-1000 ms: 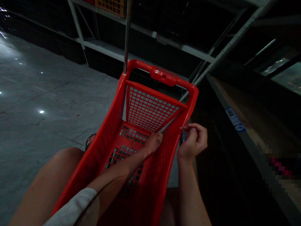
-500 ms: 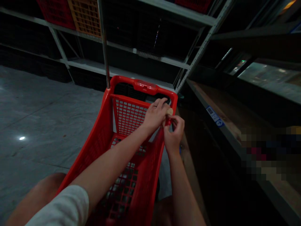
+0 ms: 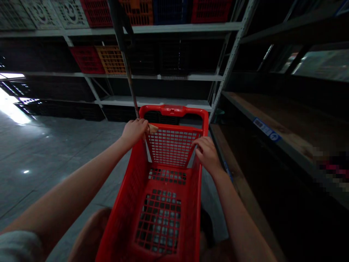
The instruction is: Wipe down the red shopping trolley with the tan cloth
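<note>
A red plastic shopping cart (image 3: 194, 203) with a grid base and grid end panel stands before me, nothing lying in its basket. At the upper left corner of the rim, my left hand (image 3: 135, 131) is closed around a small pale beige piece (image 3: 153, 128), perhaps a folded cloth; its kind is unclear. That hand rests against the rim beside a thin upright pole. On the opposite side, my right hand (image 3: 208, 153) curls its fingers over the right rim, near the cart's handle (image 3: 172, 110).
Behind the cart runs a metal rack (image 3: 185, 28) with red, orange, blue and white crates. A wooden shelf (image 3: 283, 109) with a blue label (image 3: 265, 129) stands close on the right. Grey floor (image 3: 62, 153) lies to the left.
My hands were together at the right corner of the rim. The left has moved across to the left corner with the beige piece; the right stays on the right rim. The view has tilted up.
</note>
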